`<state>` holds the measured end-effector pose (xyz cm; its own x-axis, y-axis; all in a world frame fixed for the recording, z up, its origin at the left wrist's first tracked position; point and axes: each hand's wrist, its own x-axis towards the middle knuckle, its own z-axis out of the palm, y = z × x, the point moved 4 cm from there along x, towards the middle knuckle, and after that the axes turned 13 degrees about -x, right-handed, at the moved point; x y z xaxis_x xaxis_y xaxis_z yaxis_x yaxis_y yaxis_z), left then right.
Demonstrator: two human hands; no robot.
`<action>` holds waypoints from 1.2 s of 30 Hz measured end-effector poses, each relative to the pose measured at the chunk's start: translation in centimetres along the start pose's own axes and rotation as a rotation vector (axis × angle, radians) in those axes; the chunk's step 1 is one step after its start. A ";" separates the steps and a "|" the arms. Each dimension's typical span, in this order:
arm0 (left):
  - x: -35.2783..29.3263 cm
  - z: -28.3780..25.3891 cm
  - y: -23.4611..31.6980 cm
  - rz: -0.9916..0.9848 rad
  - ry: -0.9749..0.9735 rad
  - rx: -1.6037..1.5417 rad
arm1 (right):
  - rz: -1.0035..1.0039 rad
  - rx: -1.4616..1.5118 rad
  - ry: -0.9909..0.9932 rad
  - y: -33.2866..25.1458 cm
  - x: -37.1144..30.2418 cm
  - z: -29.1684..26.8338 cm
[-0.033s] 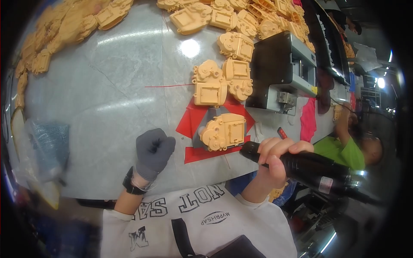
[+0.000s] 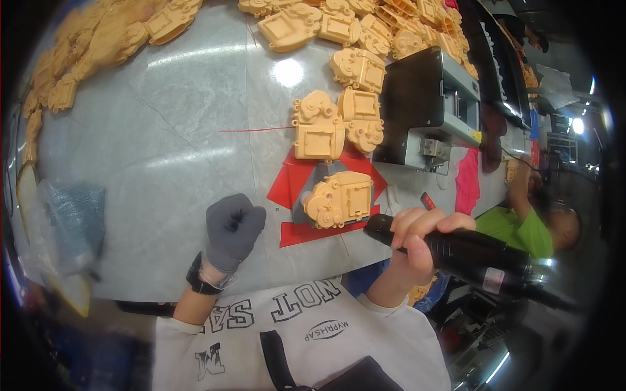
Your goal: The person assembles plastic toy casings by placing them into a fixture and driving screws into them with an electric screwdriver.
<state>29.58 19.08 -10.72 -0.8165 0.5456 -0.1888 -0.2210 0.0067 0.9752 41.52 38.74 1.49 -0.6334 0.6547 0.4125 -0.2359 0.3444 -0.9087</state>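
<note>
My right hand (image 2: 417, 238), bare, is closed round a black electric screwdriver (image 2: 479, 254). Its narrow tip points left, at the near right edge of a yellow plastic housing (image 2: 339, 201); whether it touches cannot be made out. That housing sits on a grey fixture (image 2: 302, 215) held down with red tape (image 2: 313, 233). To the left of it, my left hand (image 2: 235, 231), in a grey glove, is a closed fist above the table; anything inside it is hidden. Two more yellow housings, one nearer (image 2: 318, 127) and one beside it (image 2: 362, 120), lie just beyond the fixture.
A black and grey boxy machine (image 2: 417, 111) stands right of the housings. Heaps of yellow housings (image 2: 404, 32) cover the far side and far left. A pink cloth (image 2: 467, 182) and a red-and-black small tool (image 2: 427, 201) lie at right. Another person in green (image 2: 518, 228) works beyond.
</note>
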 end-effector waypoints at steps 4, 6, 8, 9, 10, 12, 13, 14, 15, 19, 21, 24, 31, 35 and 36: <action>0.1 -0.1 -0.2 -0.039 0.041 -0.081 | -0.017 -0.044 -0.069 0.2 0.1 0.1; 0.1 -0.3 -0.2 -0.050 0.062 -0.117 | -0.042 0.006 -0.105 0.3 0.1 -0.1; 0.0 -0.3 -0.5 -0.122 -0.019 -0.085 | -0.045 0.011 -0.108 0.4 0.0 -0.3; 0.2 0.1 -0.5 -0.125 -0.019 -0.085 | -0.052 0.016 -0.112 0.4 -0.1 -0.3; 0.5 1.0 0.6 0.093 -0.065 -0.075 | -0.051 0.016 -0.112 0.3 0.0 -0.2; 0.5 2.0 2.1 0.312 -0.109 -0.063 | -0.012 0.004 -0.081 0.2 0.2 0.2; 0.4 2.6 2.5 0.333 -0.192 -0.013 | -0.011 0.005 -0.083 0.1 0.1 0.2; 0.3 3.1 2.7 0.354 -0.274 0.038 | -0.019 0.008 -0.095 0.1 0.0 0.2; 0.2 3.1 2.6 0.354 -0.270 0.039 | -0.026 0.011 -0.107 0.0 -0.1 0.2; 0.1 3.1 1.7 0.322 -0.290 0.051 | -0.073 0.026 -0.137 0.4 0.0 -0.1; 0.2 2.7 1.4 0.333 -0.256 0.056 | -0.113 0.053 -0.226 0.4 0.0 -0.3; 0.3 2.3 1.3 0.338 -0.229 0.061 | -0.083 0.054 -0.167 0.3 0.1 -0.2; 0.4 2.1 1.2 0.320 -0.197 0.055 | -0.108 0.063 -0.228 0.5 0.2 -0.4; 0.5 1.8 0.8 0.294 -0.168 0.007 | -0.133 0.082 -0.271 0.8 0.2 -0.8; 0.6 1.7 0.8 0.291 -0.162 0.008 | -0.163 0.066 -0.291 0.9 0.1 -0.7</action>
<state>29.87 20.86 -9.87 -0.7493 0.6516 0.1178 0.0137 -0.1626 0.9866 41.77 39.63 0.82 -0.7648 0.3718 0.5261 -0.3928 0.3782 -0.8382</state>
